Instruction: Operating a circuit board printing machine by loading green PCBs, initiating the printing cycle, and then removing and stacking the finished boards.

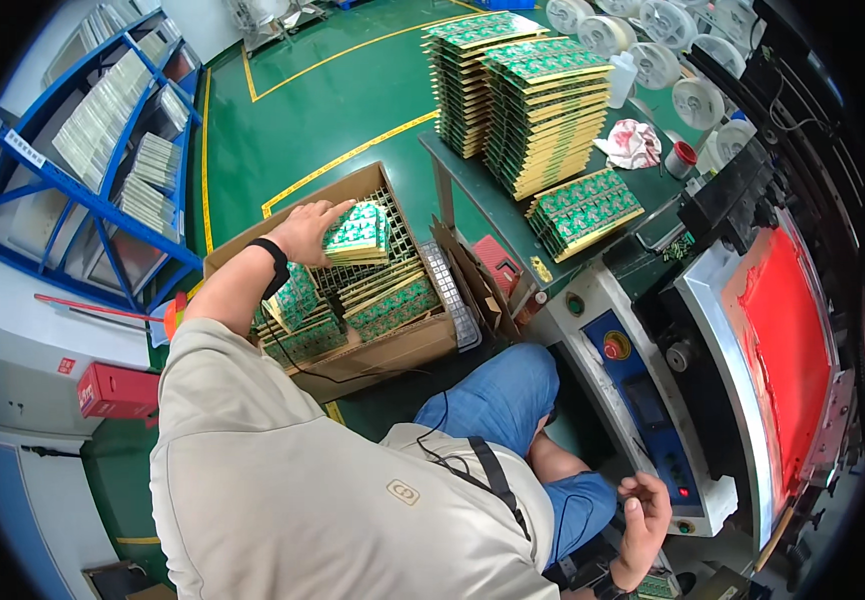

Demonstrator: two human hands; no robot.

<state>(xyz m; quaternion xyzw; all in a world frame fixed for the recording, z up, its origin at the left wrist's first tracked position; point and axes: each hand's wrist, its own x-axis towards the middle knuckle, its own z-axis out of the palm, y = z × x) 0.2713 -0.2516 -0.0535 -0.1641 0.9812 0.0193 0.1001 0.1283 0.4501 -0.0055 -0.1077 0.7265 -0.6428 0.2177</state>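
My left hand (305, 232) reaches into an open cardboard box (393, 345) and grips the near-left edge of a small stack of green circuit boards (361, 232), thumb on one side and fingers over the top. Below that stack, more circuit boards (393, 308) fill the box, some tilted or standing on edge, with a dark grid-like divider (403, 235) among them. To the lower right, beside my knee, my right hand (645, 525) is raised with its fingers loosely bent and apart. Nothing shows in it.
Tall stacks of circuit boards (543, 120) and a shorter stack (588, 212) stand on a green-topped bench (453, 165). A machine with a control panel (643, 400) and a red screen frame (783, 340) is at right. Blue shelving (103, 205) stands at left.
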